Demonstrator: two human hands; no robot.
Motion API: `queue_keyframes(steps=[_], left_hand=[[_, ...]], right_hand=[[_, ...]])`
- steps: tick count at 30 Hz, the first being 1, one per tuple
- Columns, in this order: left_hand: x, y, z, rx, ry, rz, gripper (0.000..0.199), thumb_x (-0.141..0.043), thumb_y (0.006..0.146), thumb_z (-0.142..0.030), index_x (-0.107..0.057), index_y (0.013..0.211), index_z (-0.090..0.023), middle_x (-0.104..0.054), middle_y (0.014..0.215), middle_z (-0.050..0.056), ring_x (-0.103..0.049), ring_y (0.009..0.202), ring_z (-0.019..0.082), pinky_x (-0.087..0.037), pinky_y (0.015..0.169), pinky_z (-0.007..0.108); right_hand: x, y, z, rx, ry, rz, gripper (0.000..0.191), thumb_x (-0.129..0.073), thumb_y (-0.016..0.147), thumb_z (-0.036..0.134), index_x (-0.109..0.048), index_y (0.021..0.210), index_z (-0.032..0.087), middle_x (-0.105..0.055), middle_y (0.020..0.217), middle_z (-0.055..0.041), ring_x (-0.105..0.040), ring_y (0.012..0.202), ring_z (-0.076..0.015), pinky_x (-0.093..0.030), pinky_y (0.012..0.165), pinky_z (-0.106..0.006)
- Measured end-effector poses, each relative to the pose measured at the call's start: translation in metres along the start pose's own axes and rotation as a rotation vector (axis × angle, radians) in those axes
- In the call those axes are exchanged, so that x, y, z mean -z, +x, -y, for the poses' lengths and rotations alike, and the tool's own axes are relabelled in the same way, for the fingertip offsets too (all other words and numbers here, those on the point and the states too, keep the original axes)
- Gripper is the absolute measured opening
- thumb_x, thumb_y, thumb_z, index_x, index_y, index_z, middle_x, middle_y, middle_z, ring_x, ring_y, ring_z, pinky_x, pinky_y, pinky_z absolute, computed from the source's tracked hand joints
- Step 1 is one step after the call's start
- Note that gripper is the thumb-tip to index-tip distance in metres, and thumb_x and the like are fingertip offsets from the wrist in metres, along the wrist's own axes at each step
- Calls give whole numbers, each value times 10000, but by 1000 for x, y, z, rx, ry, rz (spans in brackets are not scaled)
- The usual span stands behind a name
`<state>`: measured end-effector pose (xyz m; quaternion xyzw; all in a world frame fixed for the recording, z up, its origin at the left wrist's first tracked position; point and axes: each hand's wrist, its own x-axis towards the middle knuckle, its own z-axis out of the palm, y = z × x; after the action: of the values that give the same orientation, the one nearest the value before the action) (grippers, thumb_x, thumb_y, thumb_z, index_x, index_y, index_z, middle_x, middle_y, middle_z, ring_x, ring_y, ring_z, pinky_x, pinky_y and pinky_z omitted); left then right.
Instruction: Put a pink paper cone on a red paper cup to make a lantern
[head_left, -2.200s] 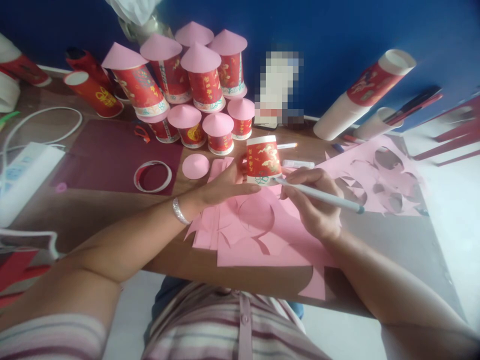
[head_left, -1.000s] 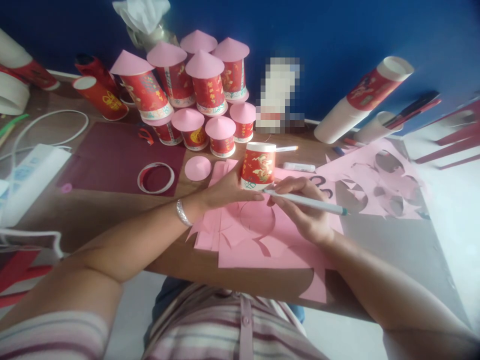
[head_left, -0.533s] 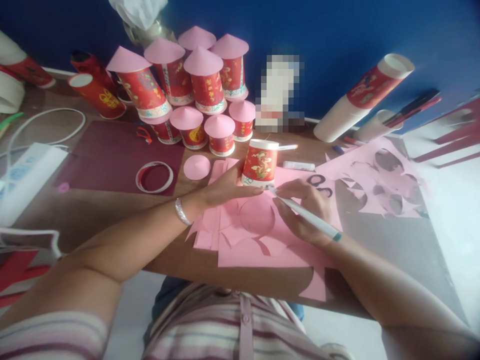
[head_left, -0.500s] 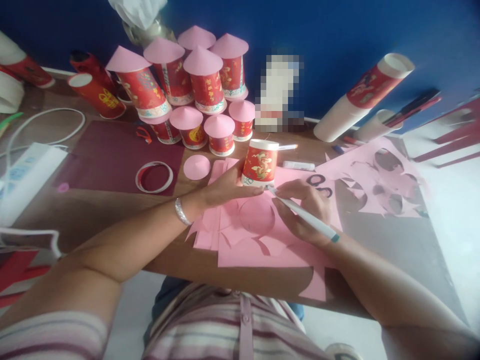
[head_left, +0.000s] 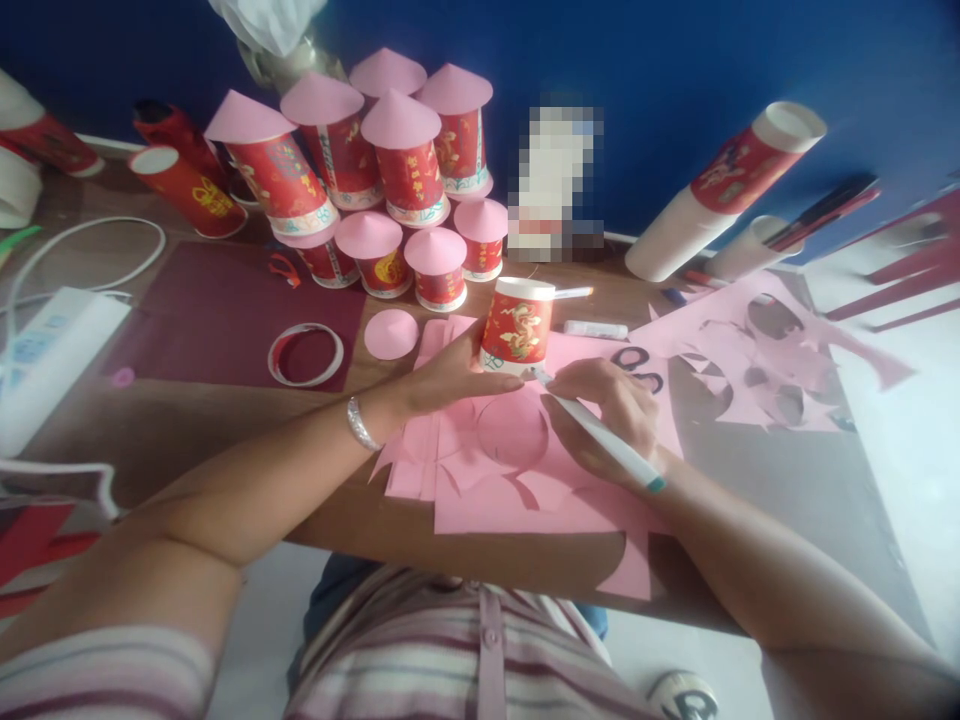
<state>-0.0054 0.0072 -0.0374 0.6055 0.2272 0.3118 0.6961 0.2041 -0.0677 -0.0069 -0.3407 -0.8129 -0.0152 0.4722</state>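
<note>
My left hand (head_left: pixel 452 378) is wrapped round the lower left side of a paper tube (head_left: pixel 519 325), which has a red band with a gold dragon and white rims. Some teal marks show on its lower white rim. In my right hand (head_left: pixel 606 415) is a white marker pen (head_left: pixel 611 437) with a green end, its tip at the tube's lower rim. Beneath both hands lie pink paper sheets (head_left: pixel 487 510) with drawn circles. Black-handled scissors (head_left: pixel 637 368) rest on the paper to the right, their blades hidden from view.
Several red tubes with pink cone tops (head_left: pixel 401 150) stand at the back. A paper ring (head_left: pixel 306 355) and a pink cone (head_left: pixel 391 334) lie left of centre. Cut pink scraps (head_left: pixel 765 350), a capped marker (head_left: pixel 596 330) and a tall tube (head_left: pixel 724 190) are on the right.
The pen tip has shifted slightly along the lower rim of the tube, and the pen's back end has dropped a little. The left hand keeps its grip.
</note>
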Motion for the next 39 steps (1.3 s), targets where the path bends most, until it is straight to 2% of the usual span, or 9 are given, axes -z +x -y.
queue_keyframes(steps=[8, 14, 23, 32, 39], left_hand=[[0, -1, -1, -10, -4, 16, 488, -867, 815, -356, -661, 1239, -230, -748, 1255, 67, -694, 1209, 304, -549, 1064, 500], [0, 0, 2, -5, -2, 18, 522, -881, 791, -388, -669, 1240, -227, -747, 1258, 73, -691, 1221, 316, -555, 1069, 493], [0, -1, 3, -1, -17, 12, 507, -882, 803, -338, -676, 1257, -247, -745, 1258, 64, -689, 1233, 314, -557, 1068, 501], [-1, -1, 0, -1, -11, 24, 490, -881, 808, -358, -681, 1238, -234, -746, 1267, 87, -689, 1234, 345, -544, 1071, 544], [-3, 0, -6, 3, -13, 20, 566, -896, 771, -424, -663, 1240, -209, -749, 1268, 114, -673, 1274, 390, -528, 1095, 569]], right_hand=[[-1, -1, 0, 12, 33, -5, 261, -693, 882, 61, -622, 1070, 227, -722, 806, -14, -710, 676, -167, -591, 619, -301], [-2, -3, -1, -25, 81, 13, 295, -715, 877, 79, -643, 1091, 269, -749, 838, -7, -726, 703, -186, -603, 640, -328], [-2, 0, 1, 7, 3, 13, 211, -673, 922, 97, -602, 1060, 240, -727, 802, -15, -729, 686, -176, -607, 591, -312], [-3, -1, 1, -11, -18, 2, 201, -675, 934, 121, -608, 1061, 262, -737, 812, -11, -726, 676, -183, -601, 575, -323], [-2, -2, 3, -12, -51, 7, 177, -657, 943, 112, -597, 1051, 239, -729, 817, -14, -727, 693, -172, -613, 605, -305]])
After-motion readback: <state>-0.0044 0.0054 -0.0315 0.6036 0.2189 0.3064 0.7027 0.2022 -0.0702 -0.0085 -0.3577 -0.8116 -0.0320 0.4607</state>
